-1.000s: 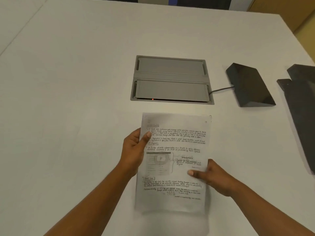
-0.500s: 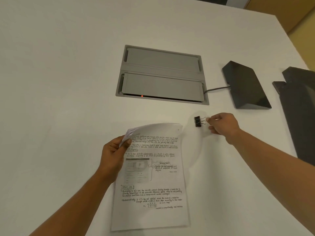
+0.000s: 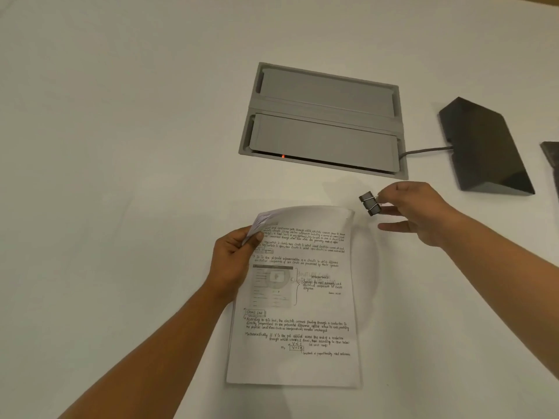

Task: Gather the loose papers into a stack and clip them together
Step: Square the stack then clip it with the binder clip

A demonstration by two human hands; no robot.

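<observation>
- The paper stack (image 3: 302, 328), handwritten notes with a diagram, lies squared on the white counter (image 3: 121, 176), nearest the person.
- The left grip (image 3: 233, 261) pinches its top-left corner, curling it up, likely to present an edge for clipping.
- The right grip (image 3: 420, 216) pinches the black binder clip (image 3: 369, 203) by its wire handles, just beyond the stack's top-right corner.

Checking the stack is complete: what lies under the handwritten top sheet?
Under the handwritten top sheet, more white sheets fan out at the corner the left hand pinches; elsewhere they are covered.
</observation>
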